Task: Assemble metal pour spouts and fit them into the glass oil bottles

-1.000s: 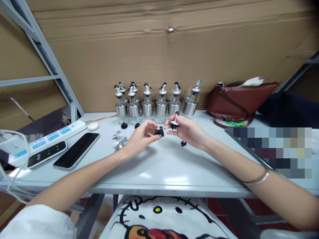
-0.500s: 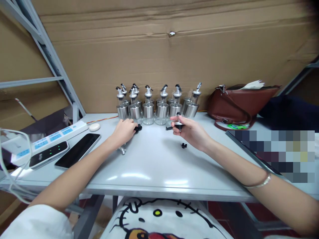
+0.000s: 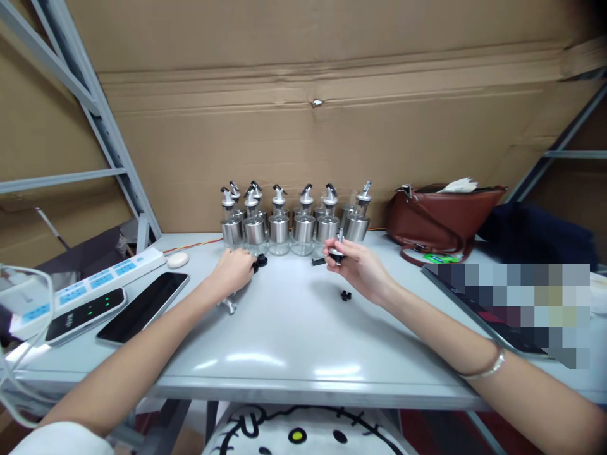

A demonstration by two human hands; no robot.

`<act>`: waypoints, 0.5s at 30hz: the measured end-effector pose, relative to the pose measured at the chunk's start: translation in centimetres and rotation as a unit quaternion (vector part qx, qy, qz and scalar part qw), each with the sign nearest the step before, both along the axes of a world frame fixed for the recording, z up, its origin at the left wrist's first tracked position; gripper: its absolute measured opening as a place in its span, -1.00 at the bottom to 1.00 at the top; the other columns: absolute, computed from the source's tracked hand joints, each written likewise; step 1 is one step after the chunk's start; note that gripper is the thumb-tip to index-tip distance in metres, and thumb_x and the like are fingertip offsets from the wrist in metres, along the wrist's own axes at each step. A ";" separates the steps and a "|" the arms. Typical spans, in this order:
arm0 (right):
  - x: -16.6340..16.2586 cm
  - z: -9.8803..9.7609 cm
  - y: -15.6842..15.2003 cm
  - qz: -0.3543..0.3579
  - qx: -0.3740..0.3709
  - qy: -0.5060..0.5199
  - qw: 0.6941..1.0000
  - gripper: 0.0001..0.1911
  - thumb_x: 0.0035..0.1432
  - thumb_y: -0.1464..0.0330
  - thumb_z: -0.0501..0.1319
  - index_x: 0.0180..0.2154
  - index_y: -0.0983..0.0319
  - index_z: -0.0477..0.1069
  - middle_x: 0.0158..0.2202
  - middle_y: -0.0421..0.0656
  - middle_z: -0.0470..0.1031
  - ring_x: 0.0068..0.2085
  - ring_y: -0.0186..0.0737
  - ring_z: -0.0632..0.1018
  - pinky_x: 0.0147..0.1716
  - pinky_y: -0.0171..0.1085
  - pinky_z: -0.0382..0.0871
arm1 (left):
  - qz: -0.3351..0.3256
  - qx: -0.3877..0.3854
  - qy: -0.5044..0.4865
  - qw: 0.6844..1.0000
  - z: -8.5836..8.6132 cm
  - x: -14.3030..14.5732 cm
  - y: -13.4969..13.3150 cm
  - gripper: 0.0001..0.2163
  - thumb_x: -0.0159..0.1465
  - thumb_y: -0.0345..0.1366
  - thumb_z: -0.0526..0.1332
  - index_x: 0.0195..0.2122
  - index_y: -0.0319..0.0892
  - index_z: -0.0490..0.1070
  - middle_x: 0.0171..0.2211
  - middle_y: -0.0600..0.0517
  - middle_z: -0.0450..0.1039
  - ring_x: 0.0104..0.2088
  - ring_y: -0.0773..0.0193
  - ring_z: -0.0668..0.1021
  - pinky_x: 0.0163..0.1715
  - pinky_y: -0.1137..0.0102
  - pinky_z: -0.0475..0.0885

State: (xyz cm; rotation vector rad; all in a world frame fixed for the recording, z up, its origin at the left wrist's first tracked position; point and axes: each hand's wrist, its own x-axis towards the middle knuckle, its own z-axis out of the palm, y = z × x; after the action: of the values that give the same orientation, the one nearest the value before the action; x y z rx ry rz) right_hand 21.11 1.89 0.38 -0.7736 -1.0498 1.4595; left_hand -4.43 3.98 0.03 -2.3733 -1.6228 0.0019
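Observation:
My left hand (image 3: 234,270) rests knuckles-up on the grey table (image 3: 294,328), its fingers curled at a small black cap (image 3: 260,260) just in front of the bottles; whether it grips anything is hidden. My right hand (image 3: 356,268) is closed around a silver pourer spout (image 3: 337,251), held a little above the table. A row of several glass bottles with steel bands and pourer tops (image 3: 291,217) stands right behind both hands. A metal pourer part (image 3: 228,306) lies below my left wrist. Small black pieces (image 3: 346,295) lie under my right hand, and another black piece (image 3: 318,261) lies left of it.
A white power strip (image 3: 90,280), a black device with green lights (image 3: 85,313) and a dark phone (image 3: 143,306) lie at the left. A brown leather bag (image 3: 439,212) and dark cloth sit at the back right. A cardboard wall backs the table; a metal rack post rises at left.
My left hand left the middle, where it held a black cap beside the right hand, and went to the caps by the bottles. The right hand kept its spout. The view tilted up.

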 end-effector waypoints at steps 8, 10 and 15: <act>-0.1 0.6 -0.5 0.018 -0.002 -0.022 1.000 -0.58 -0.03 0.08 0.21 -0.67 0.25 0.22 -0.63 -0.23 0.29 -0.64 -0.44 0.21 -0.60 -0.37 0.09 | -0.037 0.056 -0.014 0.998 0.0 1.1 -1.1 -0.72 0.27 -0.36 0.02 -0.06 -0.24 0.40 -0.13 -0.16 0.42 -0.05 0.02 0.40 -0.20 0.25 0.24; 0.0 0.7 -0.5 0.005 -0.005 -0.031 0.999 -0.68 -0.05 0.15 0.18 -0.62 0.24 0.27 -0.69 -0.24 0.27 -0.67 -0.43 0.18 -0.66 -0.38 0.00 | -0.050 0.070 -0.022 0.996 0.0 1.2 -1.3 -0.73 0.27 -0.37 0.02 -0.05 -0.24 0.39 -0.12 -0.15 0.41 -0.06 0.03 0.40 -0.20 0.25 0.24; 0.3 0.5 -0.2 -0.003 0.014 -0.028 1.000 -0.80 -0.13 0.23 0.09 -0.62 0.23 0.25 -0.77 -0.23 0.21 -0.71 -0.42 0.12 -0.73 -0.39 -0.15 | -0.060 0.072 -0.049 0.994 0.3 1.4 -1.6 -0.72 0.27 -0.40 0.00 -0.05 -0.23 0.37 -0.09 -0.13 0.40 -0.05 0.07 0.40 -0.18 0.24 0.26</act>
State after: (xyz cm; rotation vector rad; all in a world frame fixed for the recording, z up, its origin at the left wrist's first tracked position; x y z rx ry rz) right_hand 21.40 1.68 0.87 -0.8015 -1.1070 1.4232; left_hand -3.05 2.37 0.35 -2.3884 -1.4649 -0.2503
